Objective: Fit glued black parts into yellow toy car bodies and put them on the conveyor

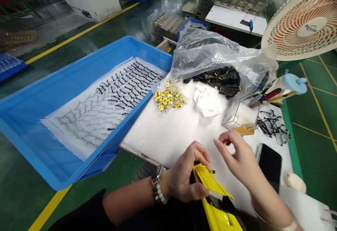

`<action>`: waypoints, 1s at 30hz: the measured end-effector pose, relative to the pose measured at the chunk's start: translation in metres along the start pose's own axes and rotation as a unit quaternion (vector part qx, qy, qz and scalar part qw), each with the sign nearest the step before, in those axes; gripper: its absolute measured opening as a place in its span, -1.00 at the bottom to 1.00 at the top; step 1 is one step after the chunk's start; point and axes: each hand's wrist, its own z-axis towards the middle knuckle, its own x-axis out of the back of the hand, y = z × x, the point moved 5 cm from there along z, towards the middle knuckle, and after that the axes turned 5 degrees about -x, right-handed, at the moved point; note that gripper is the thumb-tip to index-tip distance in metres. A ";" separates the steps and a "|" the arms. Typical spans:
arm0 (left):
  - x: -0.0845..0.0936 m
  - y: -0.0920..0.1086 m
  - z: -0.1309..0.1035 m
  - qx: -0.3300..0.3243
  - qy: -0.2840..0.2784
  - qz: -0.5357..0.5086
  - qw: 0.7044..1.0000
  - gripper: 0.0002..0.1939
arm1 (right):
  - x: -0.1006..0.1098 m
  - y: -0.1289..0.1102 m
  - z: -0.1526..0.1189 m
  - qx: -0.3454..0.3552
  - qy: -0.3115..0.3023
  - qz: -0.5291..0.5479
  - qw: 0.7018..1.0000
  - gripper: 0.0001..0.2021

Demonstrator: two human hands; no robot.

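Observation:
My left hand (188, 173) is closed around a yellow and black plastic housing (219, 217) at the bottom of the view, its thumb resting on the near side. The lower end of the housing runs out of the frame. Just right of it, my right hand (237, 157) is raised above the white tabletop (158, 136), thumb and fingers bent and apart, with nothing seen between them. Beyond the hands lie a clear bag of small yellow and black parts (170, 97) and a crumpled white sheet (207, 101).
A large blue tray (34, 83) on the left holds rows of small black parts (131, 80) on white sheets. Black and yellow pieces (223, 80) fill a plastic bag at the back. A clear box (239, 117), loose black parts (273, 124), a phone (270, 166) and a fan (305, 24) stand right.

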 end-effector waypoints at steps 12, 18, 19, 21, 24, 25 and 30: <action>-0.007 -0.001 0.001 -0.007 0.019 0.041 0.999 -0.51 | 0.004 -0.058 -0.033 0.189 -0.243 0.007 0.951 -0.86; -0.008 -0.001 0.003 -0.015 0.021 0.046 0.999 -0.51 | 0.006 -0.061 -0.036 0.225 -0.212 0.005 0.951 -0.86; -0.008 0.000 0.002 -0.017 0.024 0.045 0.999 -0.52 | 0.006 -0.061 -0.037 0.228 -0.206 0.009 0.952 -0.86; -0.008 -0.001 0.001 -0.010 0.031 0.041 0.999 -0.52 | 0.006 -0.061 -0.037 0.227 -0.193 0.019 0.954 -0.86; -0.008 -0.003 -0.001 0.003 0.046 0.027 0.999 -0.49 | 0.002 -0.061 -0.038 0.213 -0.197 0.035 0.956 -0.86; -0.007 -0.003 0.000 0.004 0.050 0.023 0.998 -0.49 | 0.001 -0.060 -0.038 0.208 -0.201 0.044 0.956 -0.85; -0.005 0.003 0.008 -0.012 0.035 0.036 0.999 -0.51 | -0.001 -0.054 -0.038 0.186 -0.192 0.103 0.958 -0.84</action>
